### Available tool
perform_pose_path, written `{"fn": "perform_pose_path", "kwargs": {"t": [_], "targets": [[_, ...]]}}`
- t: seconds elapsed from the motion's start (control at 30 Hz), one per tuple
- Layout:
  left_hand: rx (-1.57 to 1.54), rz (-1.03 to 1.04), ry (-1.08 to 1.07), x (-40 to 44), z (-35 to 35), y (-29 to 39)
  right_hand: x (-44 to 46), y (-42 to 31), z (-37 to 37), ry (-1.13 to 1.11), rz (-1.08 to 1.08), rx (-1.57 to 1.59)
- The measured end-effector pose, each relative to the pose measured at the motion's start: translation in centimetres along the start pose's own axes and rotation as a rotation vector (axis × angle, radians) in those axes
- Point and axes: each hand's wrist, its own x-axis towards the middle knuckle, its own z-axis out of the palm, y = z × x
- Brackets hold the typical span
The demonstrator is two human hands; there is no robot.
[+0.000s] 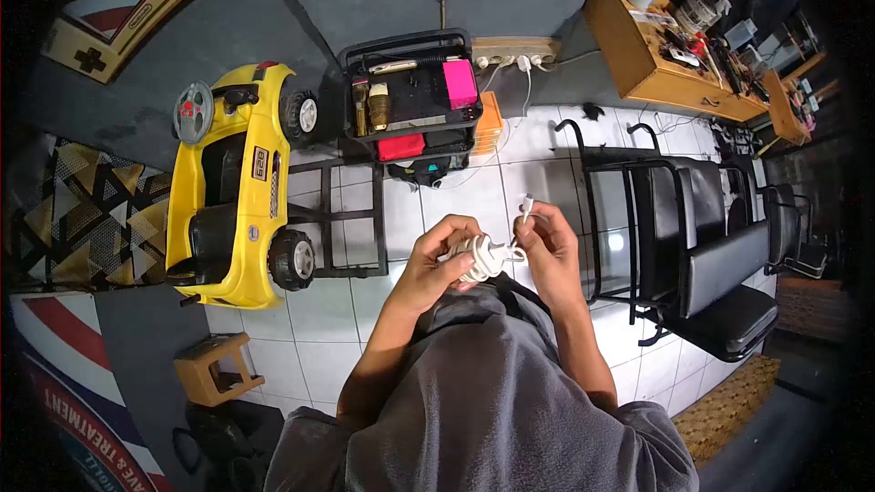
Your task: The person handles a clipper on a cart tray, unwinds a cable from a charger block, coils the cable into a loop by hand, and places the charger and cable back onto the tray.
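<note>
A white cable (485, 258), wound into a thick bundle, sits in my left hand (436, 264), whose fingers and thumb are closed around it in front of my body. Whether the bundle wraps around a charger or another core, I cannot tell. My right hand (550, 255) pinches the cable's loose end between thumb and fingers, and a small white plug (527, 205) sticks up above the fingertips. A short loop of cable (516, 254) runs between the two hands, which are close together but apart.
Ahead stands a black trolley (407, 39) with a pink box (460, 84) and brushes. A yellow toy car (248, 246) is to the left, a brown stool (196, 374) below it. Black padded chairs (720, 255) and a cluttered wooden desk (638, 59) are right. White plugs (523, 64) fill a wall socket strip.
</note>
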Motion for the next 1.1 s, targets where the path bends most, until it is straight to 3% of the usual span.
{"fn": "perform_pose_path", "kwargs": {"t": [0.27, 0.4, 0.87, 1.1], "targets": [[0.133, 0.057, -0.041, 0.1, 0.0, -0.1, -0.9, -6.8, 0.8, -0.127, -0.358, -0.707], [0.455, 0.114, -0.029, 0.0, -0.1, 0.2, -0.9, -7.7, 0.1, -0.259, -0.43, -0.913], [0.389, -0.09, 0.03, -0.4, 0.4, 1.7, -0.3, -7.2, 0.2, -0.318, -0.55, -0.951], [0.501, -0.066, -0.054, 0.0, 0.6, 1.1, -0.1, -6.5, 0.6, -0.279, -0.351, -0.851]]}}
